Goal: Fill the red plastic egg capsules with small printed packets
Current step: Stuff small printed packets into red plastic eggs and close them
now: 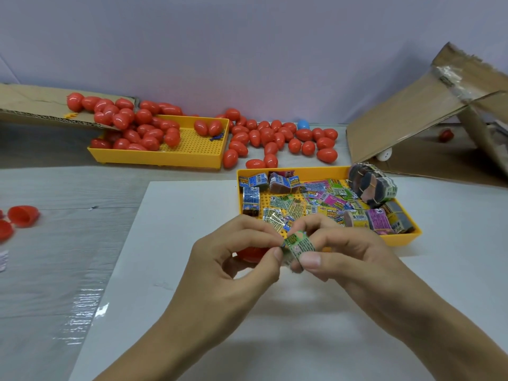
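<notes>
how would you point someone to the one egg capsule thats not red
Start at the loose spread of red egg capsules lying on the table behind the yellow tray of printed packets. Look along its far edge, by the wall. There sits the blue capsule, the only blue one among the red.

Red egg capsule (250, 253) on the table mostly hidden behind left hand (233, 259); open or closed not discernible. Print on green packet (298, 246) too small to read. Red capsule halves (19, 215) at left partly cut by frame edge.
</notes>
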Demonstrator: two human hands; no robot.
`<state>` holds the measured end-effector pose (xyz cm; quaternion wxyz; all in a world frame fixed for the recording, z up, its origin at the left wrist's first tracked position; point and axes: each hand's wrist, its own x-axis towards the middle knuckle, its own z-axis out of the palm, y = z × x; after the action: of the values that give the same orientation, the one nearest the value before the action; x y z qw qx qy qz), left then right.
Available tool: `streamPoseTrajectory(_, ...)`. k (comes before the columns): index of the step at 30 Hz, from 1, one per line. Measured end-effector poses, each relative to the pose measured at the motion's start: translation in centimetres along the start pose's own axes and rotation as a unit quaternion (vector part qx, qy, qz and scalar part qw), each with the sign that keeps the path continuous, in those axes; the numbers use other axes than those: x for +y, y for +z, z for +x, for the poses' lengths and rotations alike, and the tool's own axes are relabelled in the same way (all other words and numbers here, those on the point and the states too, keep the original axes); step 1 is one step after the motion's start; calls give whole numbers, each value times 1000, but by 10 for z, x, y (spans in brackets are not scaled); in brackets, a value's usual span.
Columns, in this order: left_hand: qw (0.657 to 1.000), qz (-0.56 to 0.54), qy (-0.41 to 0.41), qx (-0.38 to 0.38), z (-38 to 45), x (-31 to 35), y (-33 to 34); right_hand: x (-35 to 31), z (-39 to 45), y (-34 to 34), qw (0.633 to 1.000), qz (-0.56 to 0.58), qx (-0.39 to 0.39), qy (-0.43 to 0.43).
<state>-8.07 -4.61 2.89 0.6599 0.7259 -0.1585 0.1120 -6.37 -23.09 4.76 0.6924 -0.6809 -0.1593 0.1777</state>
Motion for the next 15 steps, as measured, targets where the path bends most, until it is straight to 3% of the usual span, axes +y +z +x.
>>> streamPoseTrajectory(3, 991, 104, 80, 9, -1, 1, 0, 0, 1, 1, 999, -17, 23, -18)
streamPoseTrajectory(7, 934, 288, 212, 13, -5, 2, 0, 1, 2, 3, 998, -29, 48, -12)
streamPoseTrajectory(11, 938, 278, 208, 20, -5, 3, 0, 1, 2, 1, 999, -11, 43, 2)
streamPoseTrajectory(15, 974, 184, 127, 24, -3, 4, -1, 3, 2, 2, 998, 8, 59, -23)
